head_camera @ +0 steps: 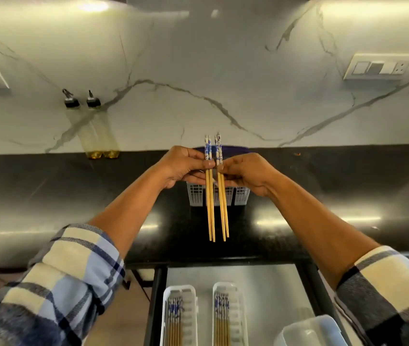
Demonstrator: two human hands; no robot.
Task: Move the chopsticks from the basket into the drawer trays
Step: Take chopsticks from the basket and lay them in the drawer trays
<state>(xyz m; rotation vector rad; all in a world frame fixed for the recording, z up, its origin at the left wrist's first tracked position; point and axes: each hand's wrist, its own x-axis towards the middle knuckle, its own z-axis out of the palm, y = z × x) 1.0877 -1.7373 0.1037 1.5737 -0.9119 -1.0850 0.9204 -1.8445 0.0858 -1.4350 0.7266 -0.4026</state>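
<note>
Head view: nearest, the open drawer [261, 275] holds two white trays [166, 318], each with chopsticks lying along it. Above the counter edge [213, 258], the left hand [183, 166] and right hand [248, 172] each pinch a pair of chopsticks [210, 203], upright, side by side. Behind stands the basket [196, 193], against the marble wall [198, 83].
</note>
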